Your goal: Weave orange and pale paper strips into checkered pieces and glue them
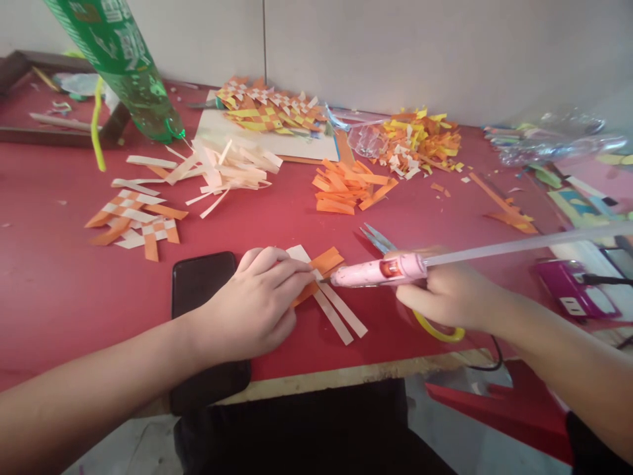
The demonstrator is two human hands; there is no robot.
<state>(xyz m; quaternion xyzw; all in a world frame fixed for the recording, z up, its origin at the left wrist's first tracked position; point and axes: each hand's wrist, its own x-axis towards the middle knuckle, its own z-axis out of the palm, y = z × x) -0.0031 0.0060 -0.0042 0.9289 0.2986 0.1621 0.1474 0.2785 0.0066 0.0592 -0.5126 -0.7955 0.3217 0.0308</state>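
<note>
The pale front edge [346, 380] of the red table [277, 218] is nearest, and the black phone [202, 284] reaches right to it, under the left arm. The scissors [438, 332] lie under the right hand [452, 290], with their yellow handle near the front edge and the blades pointing away. The right hand has its fingers wrapped around a pink glue gun [368, 271], and a long clear stick [499, 251] pokes out of its back. The gun's tip is at the crossed paper strips [341, 315], white and orange, between the two hands. The left hand [270, 297] has bent fingers on the strips; I can't tell if it pinches or just presses. Red table shows between them and the orange pile [349, 188], so there's some room to move. The woven pieces [131, 212] lie off to the left. Farther back, the green bottle [133, 86] stands close to the dark frame [117, 125], and the white board [267, 143] lies near the wall [395, 53].
</note>
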